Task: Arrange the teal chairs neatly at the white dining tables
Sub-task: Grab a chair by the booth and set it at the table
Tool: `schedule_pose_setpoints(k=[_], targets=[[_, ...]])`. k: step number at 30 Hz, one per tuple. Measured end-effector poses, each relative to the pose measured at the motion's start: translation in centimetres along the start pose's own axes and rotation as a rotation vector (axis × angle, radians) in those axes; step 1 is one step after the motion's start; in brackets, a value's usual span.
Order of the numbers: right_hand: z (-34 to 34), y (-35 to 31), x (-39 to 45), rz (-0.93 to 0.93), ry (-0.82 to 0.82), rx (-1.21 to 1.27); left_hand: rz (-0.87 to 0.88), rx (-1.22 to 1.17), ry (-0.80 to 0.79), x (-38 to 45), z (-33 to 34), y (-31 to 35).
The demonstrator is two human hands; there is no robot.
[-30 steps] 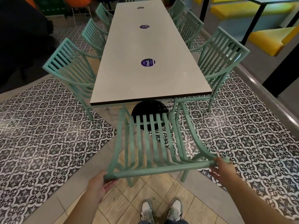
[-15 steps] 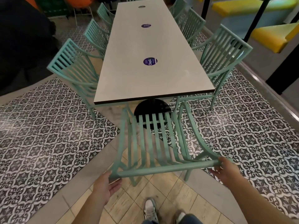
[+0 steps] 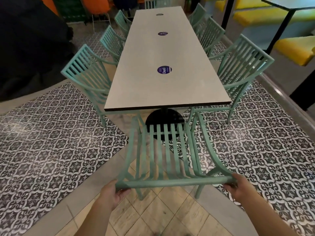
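Fingers of left hand (image 3: pixel 111 193) and right hand (image 3: pixel 239 185) clamped on top rail ends of teal chair (image 3: pixel 167 159) at near short end of white worktop (image 3: pixel 163 68). Step: squaring it up. Next likely straight push forward, seat under edge. Seat faces worktop; top rail runs left-right, parallel to that edge

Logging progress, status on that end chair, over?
Left hand and right hand grip end chair top rail. Chair faces table end, not tucked. Path clear.
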State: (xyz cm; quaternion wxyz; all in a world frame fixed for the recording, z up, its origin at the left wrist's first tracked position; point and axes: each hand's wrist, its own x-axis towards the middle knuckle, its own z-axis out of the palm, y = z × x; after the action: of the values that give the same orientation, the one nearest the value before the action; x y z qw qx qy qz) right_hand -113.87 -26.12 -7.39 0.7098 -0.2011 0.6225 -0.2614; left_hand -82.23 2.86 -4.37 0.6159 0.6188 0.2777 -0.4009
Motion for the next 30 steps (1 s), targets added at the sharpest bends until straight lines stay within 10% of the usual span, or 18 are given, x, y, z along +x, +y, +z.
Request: schedule_pose_setpoints(k=[30], targets=[[-0.6, -0.1, -0.6, 0.017, 0.075, 0.032, -0.05, -0.039, 0.024, -0.4, 0.1, -0.4]])
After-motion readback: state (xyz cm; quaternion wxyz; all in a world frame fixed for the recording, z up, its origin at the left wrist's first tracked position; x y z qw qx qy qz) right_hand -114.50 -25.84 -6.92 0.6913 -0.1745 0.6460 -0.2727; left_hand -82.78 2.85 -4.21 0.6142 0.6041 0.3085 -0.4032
